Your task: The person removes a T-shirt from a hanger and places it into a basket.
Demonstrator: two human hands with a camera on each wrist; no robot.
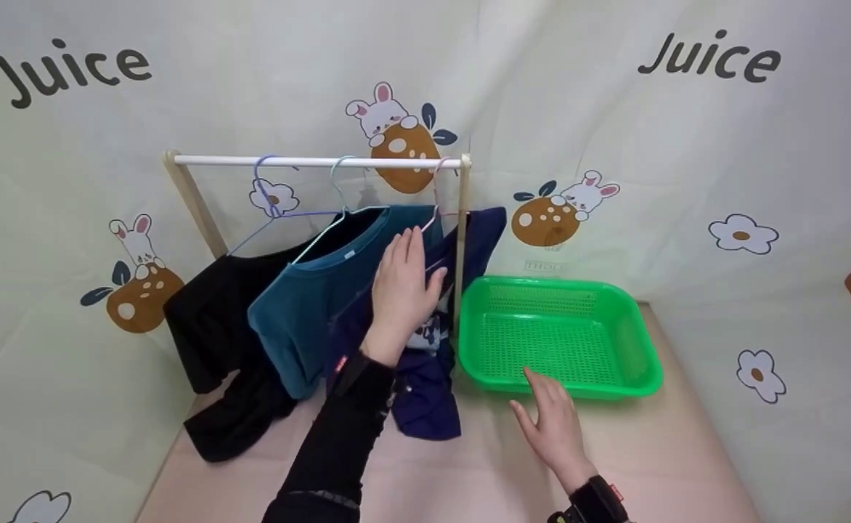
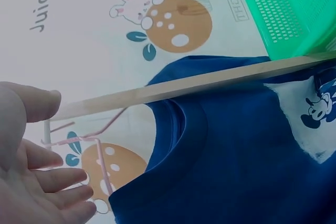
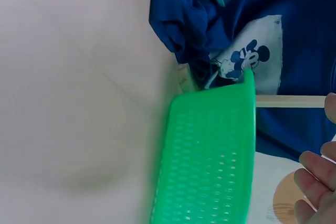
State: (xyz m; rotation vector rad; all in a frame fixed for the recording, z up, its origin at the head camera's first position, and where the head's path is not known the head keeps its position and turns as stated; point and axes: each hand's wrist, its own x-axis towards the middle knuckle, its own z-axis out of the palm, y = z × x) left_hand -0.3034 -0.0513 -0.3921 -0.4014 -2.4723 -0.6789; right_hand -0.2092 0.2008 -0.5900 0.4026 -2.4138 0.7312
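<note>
A navy T-shirt (image 2: 226,145) with a cartoon-mouse print hangs from a pink hanger (image 2: 100,145) at the right end of the rack. My left hand (image 1: 404,290) is in front of that shirt in the head view, fingers extended and thumb apart. In the left wrist view its fingers are loosely spread beside the pink hanger, nothing between them. My right hand (image 1: 556,428) hovers by the near rim of a green plastic basket (image 1: 473,363), fingers extended and holding nothing. Farther left hang a teal shirt (image 1: 309,298) on a mint hanger and a black garment (image 1: 208,312) on a blue hanger.
The garments hang on a small rack with a white rod (image 1: 229,160) and wooden posts (image 1: 197,203). Rack and basket stand on a pale pinkish tabletop (image 1: 483,479). A printed curtain (image 1: 542,87) surrounds the table at the back and sides.
</note>
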